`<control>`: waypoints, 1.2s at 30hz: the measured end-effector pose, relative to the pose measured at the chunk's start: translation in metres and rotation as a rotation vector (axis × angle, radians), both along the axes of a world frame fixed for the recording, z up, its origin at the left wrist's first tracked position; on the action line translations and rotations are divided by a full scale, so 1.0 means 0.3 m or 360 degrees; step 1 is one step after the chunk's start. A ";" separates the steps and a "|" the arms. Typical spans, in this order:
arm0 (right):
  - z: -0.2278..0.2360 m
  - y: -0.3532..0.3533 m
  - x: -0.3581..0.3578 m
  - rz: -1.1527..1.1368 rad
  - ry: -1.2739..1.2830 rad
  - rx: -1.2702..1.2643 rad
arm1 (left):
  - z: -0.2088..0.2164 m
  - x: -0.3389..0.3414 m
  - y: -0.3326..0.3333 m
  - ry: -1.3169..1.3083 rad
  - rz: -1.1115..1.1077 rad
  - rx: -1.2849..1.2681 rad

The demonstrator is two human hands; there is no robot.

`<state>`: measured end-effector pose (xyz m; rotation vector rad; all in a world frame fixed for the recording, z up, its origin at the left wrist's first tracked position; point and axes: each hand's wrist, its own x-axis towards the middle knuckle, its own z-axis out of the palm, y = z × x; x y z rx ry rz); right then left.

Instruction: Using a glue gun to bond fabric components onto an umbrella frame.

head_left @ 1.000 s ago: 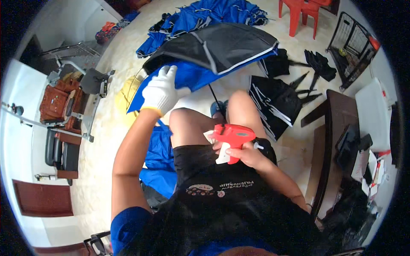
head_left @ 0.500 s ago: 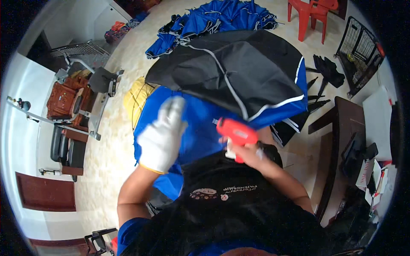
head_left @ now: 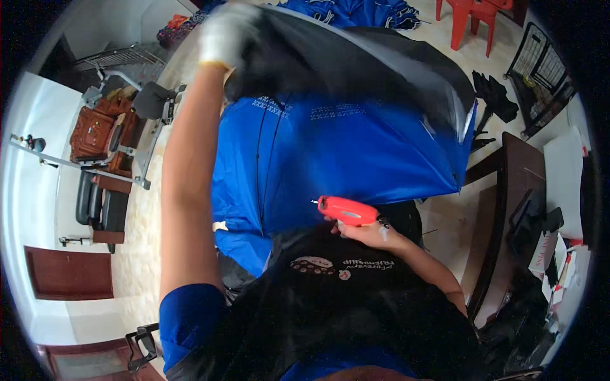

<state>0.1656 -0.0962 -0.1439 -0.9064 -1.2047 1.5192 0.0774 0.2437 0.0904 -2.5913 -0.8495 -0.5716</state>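
Across my lap lies a large umbrella canopy [head_left: 318, 159], blue on the face toward me, with pale print and thin dark lines along it. Its black side [head_left: 356, 70], edged in a light band, is swept up and blurred. My left hand [head_left: 229, 35], in a white glove with a yellow cuff, reaches far forward at the raised black cloth and appears to grip it; motion smears the fingers. Close to my body, my bare right hand [head_left: 365, 233] is wrapped round a red tagging gun [head_left: 347, 210], whose thin metal tip points left above the blue cloth.
Beyond the canopy lies a heap of blue cloth [head_left: 349, 11]. A red plastic chair [head_left: 467, 19] stands at the far right, near a black wire rack [head_left: 540, 73]. A dark wooden table [head_left: 518, 209] borders my right side. Exercise equipment [head_left: 130, 117] stands at left.
My left hand has swung far forward, and the black cloth has lifted away, baring more of the printed blue face. My right hand still holds the tagging gun, slightly lower and more level.
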 end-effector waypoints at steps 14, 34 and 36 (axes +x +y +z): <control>-0.046 0.048 -0.018 -0.0011 -0.0049 -0.0035 | -0.456 -0.180 -0.026 -0.0718 0.0408 -0.2360; 0.003 0.690 0.307 -0.0516 0.0758 -0.0701 | -0.689 -0.016 -0.174 -0.1316 0.0179 -0.2620; -0.111 0.736 0.288 -0.0526 0.0766 -0.0662 | -0.740 -0.031 -0.200 -0.1370 0.0222 -0.2608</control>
